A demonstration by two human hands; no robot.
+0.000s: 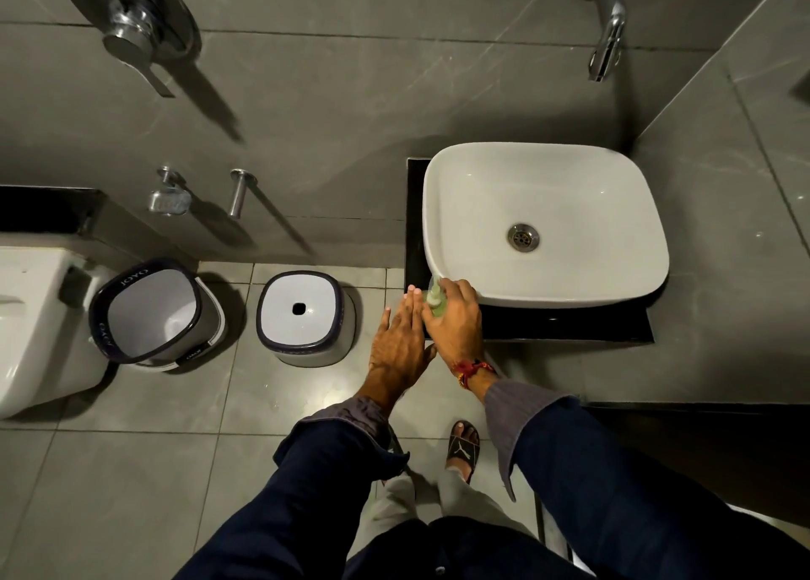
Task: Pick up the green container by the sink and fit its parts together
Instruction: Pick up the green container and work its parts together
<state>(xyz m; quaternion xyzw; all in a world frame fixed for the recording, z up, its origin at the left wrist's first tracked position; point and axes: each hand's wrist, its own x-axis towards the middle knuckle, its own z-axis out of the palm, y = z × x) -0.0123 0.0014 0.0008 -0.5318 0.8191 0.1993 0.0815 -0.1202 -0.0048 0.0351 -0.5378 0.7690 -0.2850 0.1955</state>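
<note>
**Green container held at the sink corner**

The green container (pixel 435 301) was located at the near left corner of the sink (pixel 543 224), on the black desk (pixel 570 323). It was enclosed by the right hand (pixel 456 320), grip closed around it. The left hand (pixel 396 347) was positioned just beside it, fingers extended, grip open and holding nothing.
</note>
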